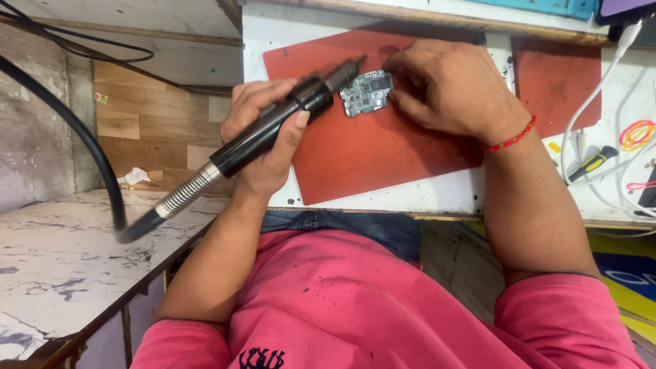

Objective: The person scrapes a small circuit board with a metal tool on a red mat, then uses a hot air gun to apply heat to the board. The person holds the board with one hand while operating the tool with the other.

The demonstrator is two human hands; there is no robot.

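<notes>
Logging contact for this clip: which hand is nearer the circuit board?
Right. The right hand rests its fingers on the circuit board at its right edge. The left hand sits apart to the left, gripping the hot-air tool aimed at the board.

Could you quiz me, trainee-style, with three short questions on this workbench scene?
1. True or false: the left hand holds the black hot-air wand in its grip.
2. What does the circuit board lie on? A) the red mat B) blue cloth C) bare wood
3. Which hand touches the board?

Key: 1 true; 2 A; 3 the right hand, with a red thread at its wrist.
</notes>
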